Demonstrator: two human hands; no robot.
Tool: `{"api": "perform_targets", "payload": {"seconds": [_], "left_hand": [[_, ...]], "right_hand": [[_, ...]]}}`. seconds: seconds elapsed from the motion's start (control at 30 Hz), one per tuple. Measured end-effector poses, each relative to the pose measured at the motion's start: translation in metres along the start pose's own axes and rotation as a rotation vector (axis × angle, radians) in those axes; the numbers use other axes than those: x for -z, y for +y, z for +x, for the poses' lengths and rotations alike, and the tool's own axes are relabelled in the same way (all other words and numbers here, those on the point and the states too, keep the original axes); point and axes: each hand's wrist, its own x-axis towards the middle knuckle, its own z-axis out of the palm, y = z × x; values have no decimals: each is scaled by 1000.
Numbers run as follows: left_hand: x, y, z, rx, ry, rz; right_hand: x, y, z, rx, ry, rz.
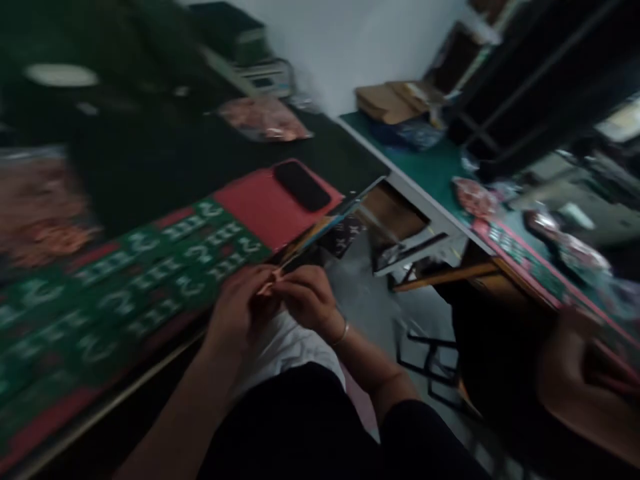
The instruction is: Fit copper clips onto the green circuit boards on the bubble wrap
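Note:
My left hand (244, 297) and my right hand (309, 297) meet above my lap, just off the bench's front edge. Between their fingertips is a small copper-coloured piece (267, 285), blurred and partly hidden by the fingers. The left fingers curl around it from the left, while the right thumb and forefinger pinch at its other side. A bracelet circles my right wrist. Beside the left hand, a long green panel (165, 270) with rows of pale silvery shapes lies on a red mat (255, 212).
A dark phone (303, 185) rests on the mat. Clear bags of copper-coloured pieces (267, 119) (43, 200) lie on the dark bench. A scale (265, 77) stands behind. At right, another person's arm (575, 373) reaches over a second bench (440, 167); a metal-legged stool (433, 357) stands below.

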Motion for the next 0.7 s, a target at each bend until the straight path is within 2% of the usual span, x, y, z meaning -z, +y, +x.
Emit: {"api": "perform_targets", "payload": {"seconds": [0.03, 0.1, 0.2, 0.37, 0.5, 0.6, 0.7], "left_hand": [[3, -3, -1, 2, 66, -41], [6, -7, 0, 25, 106, -147], [13, -13, 1, 58, 109, -232], [35, -21, -5, 10, 123, -190], [52, -23, -7, -57, 101, -170], [61, -21, -7, -92, 92, -175], [69, -18, -8, -106, 93, -188]], "right_hand": [[-2, 0, -4, 39, 75, 33], [-3, -3, -5, 94, 205, 115], [1, -10, 3, 164, 261, 211], [14, -8, 25, 312, 102, 270], [22, -2, 47, 494, -130, 304], [25, -7, 63, 544, -275, 289], [23, -11, 80, 585, -352, 307]]}}
